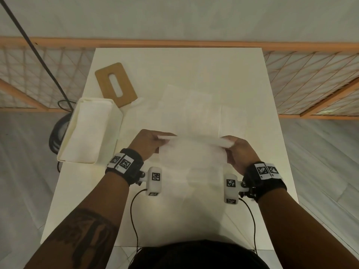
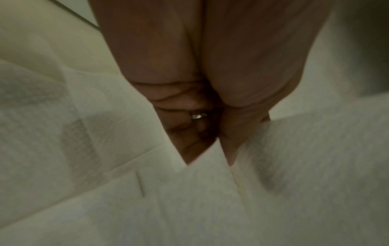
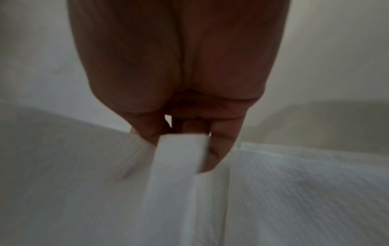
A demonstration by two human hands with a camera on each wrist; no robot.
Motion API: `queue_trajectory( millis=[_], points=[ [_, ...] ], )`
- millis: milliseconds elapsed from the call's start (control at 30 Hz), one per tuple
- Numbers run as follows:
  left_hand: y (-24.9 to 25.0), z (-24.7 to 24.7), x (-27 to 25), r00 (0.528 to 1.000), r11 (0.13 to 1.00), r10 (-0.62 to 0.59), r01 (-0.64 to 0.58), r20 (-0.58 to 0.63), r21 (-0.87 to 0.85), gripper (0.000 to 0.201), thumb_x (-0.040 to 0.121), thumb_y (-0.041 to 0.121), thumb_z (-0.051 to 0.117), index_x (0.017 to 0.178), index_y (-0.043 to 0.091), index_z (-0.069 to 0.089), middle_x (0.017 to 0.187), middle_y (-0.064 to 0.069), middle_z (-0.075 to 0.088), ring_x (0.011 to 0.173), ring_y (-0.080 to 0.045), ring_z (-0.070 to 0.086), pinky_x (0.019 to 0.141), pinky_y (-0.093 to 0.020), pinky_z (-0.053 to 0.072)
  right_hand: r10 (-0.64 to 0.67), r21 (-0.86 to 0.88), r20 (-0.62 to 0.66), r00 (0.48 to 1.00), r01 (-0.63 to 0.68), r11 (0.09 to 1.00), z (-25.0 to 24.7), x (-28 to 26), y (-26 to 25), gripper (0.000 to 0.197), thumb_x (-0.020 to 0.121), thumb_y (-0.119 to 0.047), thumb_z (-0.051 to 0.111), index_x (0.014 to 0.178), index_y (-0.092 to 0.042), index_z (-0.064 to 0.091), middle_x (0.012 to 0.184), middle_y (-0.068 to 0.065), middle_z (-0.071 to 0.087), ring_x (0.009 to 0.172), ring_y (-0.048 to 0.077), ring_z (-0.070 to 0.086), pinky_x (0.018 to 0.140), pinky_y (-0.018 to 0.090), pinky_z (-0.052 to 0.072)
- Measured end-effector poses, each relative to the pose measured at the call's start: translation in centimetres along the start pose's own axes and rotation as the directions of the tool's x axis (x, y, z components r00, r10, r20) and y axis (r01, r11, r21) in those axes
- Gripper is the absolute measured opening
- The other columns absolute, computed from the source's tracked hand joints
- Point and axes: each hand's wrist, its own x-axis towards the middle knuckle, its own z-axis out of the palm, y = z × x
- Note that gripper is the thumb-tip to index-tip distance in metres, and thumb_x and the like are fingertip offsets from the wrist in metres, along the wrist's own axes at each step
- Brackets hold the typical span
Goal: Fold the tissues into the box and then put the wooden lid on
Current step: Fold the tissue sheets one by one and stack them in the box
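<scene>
The left hand (image 1: 148, 145) pinched the left end of a tissue (image 1: 192, 152) lifted above the table (image 1: 242, 78), and the right hand (image 1: 240, 151) pinched its right end, both palms down. At far left sat the open box (image 1: 113, 121) with folded tissues inside, the wooden lid (image 1: 116, 86) lying behind it. More tissues (image 1: 194, 109) lay flat behind the hands. Only the left wrist view showed a ring (image 2: 199, 115).

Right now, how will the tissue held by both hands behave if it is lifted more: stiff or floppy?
Probably floppy: the tissue sags between the left hand and the right hand, which pinch its top edge. It is likely very light, since it looks thin. It may tear if pulled apart hard, as it is stretched taut along that edge.
</scene>
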Motion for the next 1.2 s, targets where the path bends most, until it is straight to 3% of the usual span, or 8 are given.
queue_trajectory(
  millis=[167, 300, 433, 667, 767, 933, 1067, 1200],
  points=[
    [-0.1, 0.6, -0.5, 0.999, 1.000, -0.001, 0.002, 0.040, -0.023, 0.038, 0.091, -0.019, 0.047, 0.084, 0.003, 0.078, 0.097, 0.007, 0.078, 0.095, -0.018, 0.074, 0.078, -0.020, 0.057, 0.097, 0.154, -0.026, 0.995, -0.092, 0.984, -0.5, -0.5, 0.5, 0.035, 0.095, -0.004, 0.041, 0.098, -0.015, 0.073, 0.094, 0.018, 0.066, 0.084, 0.034, 0.055, 0.067, 0.036, 0.048],
    [-1.2, 0.9, -0.1, 0.993, 0.993, -0.081, 0.088, 0.087, -0.076, 0.049, 0.087, -0.021, 0.040, 0.081, 0.007, 0.080, 0.126, -0.007, 0.069, 0.117, -0.029, 0.064, 0.096, -0.034, 0.055, 0.181, 0.138, -0.040, 0.983, -0.174, 0.975, -0.6, -0.3, 0.6, 0.024, 0.101, -0.034, 0.056, 0.120, -0.024, 0.066, 0.100, 0.008, 0.074, 0.077, 0.025, 0.065, 0.068, 0.036, 0.053],
    [-2.1, 1.7, 0.1, 0.974, 0.942, -0.201, 0.222, 0.104, -0.253, 0.037, 0.093, -0.008, 0.044, 0.087, 0.005, 0.078, 0.125, -0.020, 0.068, 0.109, -0.036, 0.063, 0.095, -0.040, 0.055, 0.065, -0.257, -0.049, 0.997, -0.075, 0.964, -0.4, -0.2, 1.7, 0.032, 0.092, -0.005, 0.069, 0.117, -0.023, 0.062, 0.105, 0.019, 0.075, 0.079, 0.029, 0.069, 0.071, 0.041, 0.057],
    [-3.6, 3.2, 0.2, 0.999, 0.862, -0.018, 0.031, -0.030, 0.506, 0.032, 0.087, 0.001, 0.064, 0.085, 0.031, 0.076, 0.086, 0.005, 0.066, 0.072, -0.010, 0.057, 0.070, -0.014, 0.044, 0.038, -0.658, -0.124, 0.992, -0.111, 0.745, 0.1, 0.0, 3.0, 0.027, 0.087, -0.022, 0.076, 0.106, -0.029, 0.059, 0.104, 0.010, 0.067, 0.088, 0.025, 0.066, 0.077, 0.035, 0.057],
    [-4.4, 4.4, -0.1, 0.999, 0.812, 0.042, -0.018, -0.027, 0.583, 0.031, 0.086, -0.002, 0.061, 0.085, 0.027, 0.072, 0.105, 0.008, 0.060, 0.101, -0.011, 0.059, 0.091, -0.021, 0.045, -0.035, -0.670, -0.342, 0.939, -0.217, 0.710, 0.2, 0.5, 2.0, 0.031, 0.092, -0.037, 0.070, 0.115, -0.020, 0.057, 0.107, 0.006, 0.068, 0.093, 0.024, 0.067, 0.083, 0.038, 0.056],
    [-5.7, 5.5, -0.3, 0.996, 0.770, 0.093, -0.067, -0.008, 0.634, 0.024, 0.083, 0.007, 0.073, 0.089, 0.029, 0.065, 0.112, 0.005, 0.050, 0.108, -0.017, 0.054, 0.100, -0.031, 0.045, -0.038, -0.640, -0.624, 0.780, -0.483, 0.597, -0.3, 2.9, -0.1, 0.074, 0.089, -0.041, 0.075, 0.140, -0.004, 0.037, 0.140, 0.018, 0.047, 0.130, 0.040, 0.050, 0.101, 0.050, 0.047],
    [-6.1, 5.6, -0.1, 0.996, 0.759, 0.086, -0.052, -0.021, 0.648, 0.021, 0.084, 0.009, 0.072, 0.093, 0.027, 0.067, 0.117, 0.006, 0.048, 0.113, -0.017, 0.051, 0.097, -0.026, 0.041, -0.002, -0.594, -0.595, 0.803, -0.439, 0.674, -2.5, 3.9, -1.0, 0.048, 0.088, -0.024, 0.077, 0.128, -0.003, 0.059, 0.131, 0.018, 0.064, 0.118, 0.038, 0.062, 0.088, 0.035, 0.049],
    [-6.2, 5.6, 0.1, 0.996, 0.769, 0.077, -0.037, -0.034, 0.638, 0.020, 0.085, 0.009, 0.072, 0.095, 0.025, 0.069, 0.118, 0.007, 0.047, 0.116, -0.016, 0.049, 0.096, -0.022, 0.037, -0.150, -0.612, -0.552, 0.820, -0.276, 0.741, -3.6, 3.4, -1.3, 0.030, 0.093, -0.022, 0.069, 0.121, -0.009, 0.070, 0.124, 0.010, 0.069, 0.117, 0.031, 0.062, 0.097, 0.034, 0.047]
  ],
)
